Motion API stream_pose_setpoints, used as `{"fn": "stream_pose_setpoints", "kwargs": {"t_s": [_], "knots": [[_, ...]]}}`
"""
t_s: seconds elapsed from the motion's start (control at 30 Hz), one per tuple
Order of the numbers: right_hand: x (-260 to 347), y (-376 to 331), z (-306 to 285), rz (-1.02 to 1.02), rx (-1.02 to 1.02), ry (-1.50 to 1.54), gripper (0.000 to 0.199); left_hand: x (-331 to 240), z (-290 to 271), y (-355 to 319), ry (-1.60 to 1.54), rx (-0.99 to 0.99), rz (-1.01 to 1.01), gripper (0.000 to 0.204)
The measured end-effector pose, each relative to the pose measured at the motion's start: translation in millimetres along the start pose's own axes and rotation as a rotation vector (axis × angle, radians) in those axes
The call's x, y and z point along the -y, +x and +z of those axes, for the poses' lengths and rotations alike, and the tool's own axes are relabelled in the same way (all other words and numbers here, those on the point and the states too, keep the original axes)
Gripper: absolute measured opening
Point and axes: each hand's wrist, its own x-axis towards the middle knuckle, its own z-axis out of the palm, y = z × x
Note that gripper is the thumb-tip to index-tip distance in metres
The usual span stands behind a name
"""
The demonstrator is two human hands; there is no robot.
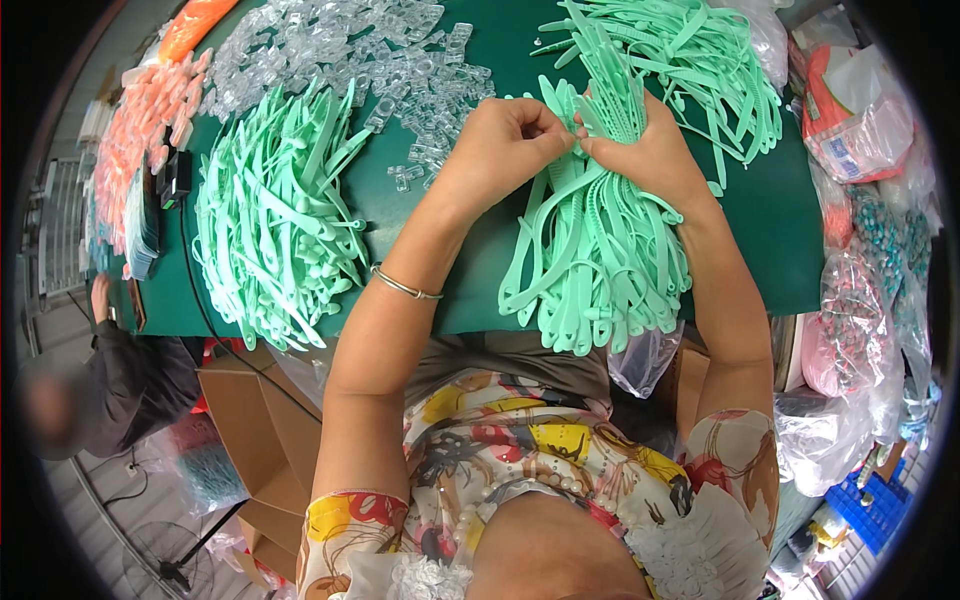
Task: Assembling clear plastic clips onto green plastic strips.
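Observation:
My right hand (655,155) is closed round a thick bundle of mint-green ridged plastic straps (612,95), with the ridged ends fanning up past the thumb. The strap heads (595,290), rounded and with small holes, hang down over the table's near edge. Beside it, my left hand (508,145) pinches a strap at the bundle's left side, its thumb and fingertips meeting close to my right thumb. What exactly lies between those fingertips is partly hidden. A loose pile of the same straps (280,220) lies left of my arms, and another strap pile (700,75) sits at the far right.
Clear plastic clips (340,50) spread across the back of the green table (420,295). Orange-pink pieces (150,130) are heaped at the far left, near a black cable (190,260). Bagged goods (855,320) crowd the right side. A person (130,390) sits left, by a cardboard box (265,430).

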Motion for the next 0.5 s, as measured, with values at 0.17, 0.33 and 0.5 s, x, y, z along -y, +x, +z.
{"fn": "stream_pose_setpoints", "kwargs": {"t_s": [0.17, 0.33, 0.5], "knots": [[7.9, -3.6, 6.3, -0.014, 0.003, 0.022, 0.047, -5.7, 4.9, -0.3, -0.215, -0.004, -0.138, 0.015], [13.1, -4.1, 9.9, -0.012, -0.03, 0.026, 0.044, -4.1, 11.4, -2.4, -0.478, 0.004, -0.179, 0.012], [14.5, -1.5, 5.3, 0.05, 0.008, 0.001, 0.037, -3.9, 11.5, -3.2, -0.676, -0.025, -0.173, 0.01]]}}
